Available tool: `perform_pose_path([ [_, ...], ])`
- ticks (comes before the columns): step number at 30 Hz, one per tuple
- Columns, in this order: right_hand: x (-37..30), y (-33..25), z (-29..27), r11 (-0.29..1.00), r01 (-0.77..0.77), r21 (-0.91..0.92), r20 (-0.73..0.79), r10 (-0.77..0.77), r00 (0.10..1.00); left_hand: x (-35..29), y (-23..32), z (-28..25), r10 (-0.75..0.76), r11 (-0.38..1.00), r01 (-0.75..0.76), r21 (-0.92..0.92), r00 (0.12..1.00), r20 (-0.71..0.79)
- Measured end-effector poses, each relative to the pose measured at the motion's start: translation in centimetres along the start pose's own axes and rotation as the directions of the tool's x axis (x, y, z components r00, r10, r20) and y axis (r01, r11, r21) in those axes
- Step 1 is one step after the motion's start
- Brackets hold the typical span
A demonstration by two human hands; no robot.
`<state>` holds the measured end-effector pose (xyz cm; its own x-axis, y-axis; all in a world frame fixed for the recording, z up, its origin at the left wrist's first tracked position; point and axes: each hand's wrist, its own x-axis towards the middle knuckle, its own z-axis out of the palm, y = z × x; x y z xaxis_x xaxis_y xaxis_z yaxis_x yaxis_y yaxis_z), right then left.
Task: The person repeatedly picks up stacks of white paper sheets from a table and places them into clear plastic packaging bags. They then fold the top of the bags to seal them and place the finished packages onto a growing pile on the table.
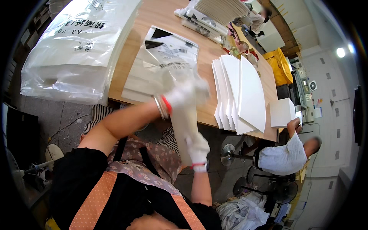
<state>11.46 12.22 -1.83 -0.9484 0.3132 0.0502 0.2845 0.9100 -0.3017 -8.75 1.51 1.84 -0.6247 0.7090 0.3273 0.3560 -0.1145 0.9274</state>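
A translucent plastic bag [183, 122] stretches from the table's front edge toward my body. Its lower part hangs over the edge. My right hand [198, 148], in a white glove, is closed on the right side of this hanging part. My left hand [186, 93], also gloved, reaches across the bag at the table edge; motion smears its fingers. Beneath and beyond it lies a flat printed plastic package [170, 48] with black corner patches. To the right, several stacks of white paper [251, 96] are fanned out in overlapping steps.
A large plastic-wrapped paper stack [73, 50] covers the table's left end. More packs [203, 23] lie at the far side. A yellow bag [278, 66] hangs at the right. Beyond it, a seated person [281, 156] handles a white paper block [281, 112].
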Motion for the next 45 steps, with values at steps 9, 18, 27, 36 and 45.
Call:
perform_pose_path([
  [9, 16.1, 2.9, 9.8, 0.936, -0.323, 0.142, -0.31, 0.352, 0.883, -5.0, -11.3, -1.7, 0.164, 0.706, -0.151, 0.692, 0.985, 0.048],
  [18, 14.3, 5.9, 11.2, 0.908, -0.388, 0.155, 0.138, 0.369, 0.919, -11.4, -15.5, -9.6, -0.191, 0.945, 0.312, 0.103, 0.777, -0.6],
  [27, -11.2, -0.9, 5.8, 0.59, -0.228, 0.775, 0.321, -0.057, 0.945, -34.3, -2.5, -4.6, -0.164, 0.815, 0.176, 0.552, 0.984, -0.071],
  [36, -9.4, 2.2, 6.5, 0.952, -0.071, 0.298, 0.041, 0.061, 0.997, -28.3, 0.0, -3.6, -0.558, 0.822, 0.559, -0.109, 0.752, -0.351],
  [45, -5.8, 5.5, 8.4, 0.237, -0.358, 0.903, 0.292, 0.275, 0.916, -18.1, 3.2, -2.9, 0.046, 0.984, -0.01, 0.18, 0.98, -0.193],
])
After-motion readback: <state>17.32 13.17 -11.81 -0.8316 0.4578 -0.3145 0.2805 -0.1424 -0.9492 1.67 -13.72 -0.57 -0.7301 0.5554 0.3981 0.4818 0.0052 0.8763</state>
